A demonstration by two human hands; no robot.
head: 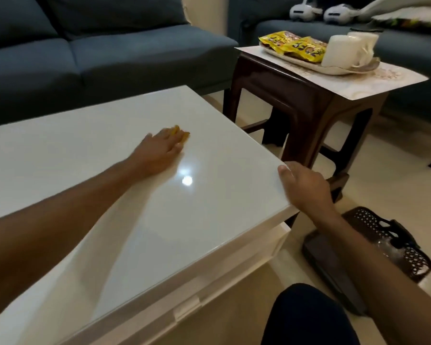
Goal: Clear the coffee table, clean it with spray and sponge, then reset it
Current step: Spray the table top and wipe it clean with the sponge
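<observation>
The white glossy coffee table (110, 155) fills the left and middle of the head view, its top bare. My left hand (159, 148) lies flat on the tabletop, pressing a yellow sponge (181, 134) that peeks out beyond the fingers. My right hand (304, 185) grips the table's right corner edge, thumb on top and fingers down the side. A tray (306, 62) with yellow snack packets (294, 46) and white mugs (341, 49) sits on a mat (373, 83) on the dark wooden side table (304, 95).
A blue sofa (97, 46) runs behind the coffee table and another stands at the far right. A dark perforated basket (396, 240) lies on the floor by my right arm, with a clear bottle-like thing inside. My knee (309, 317) shows at the bottom.
</observation>
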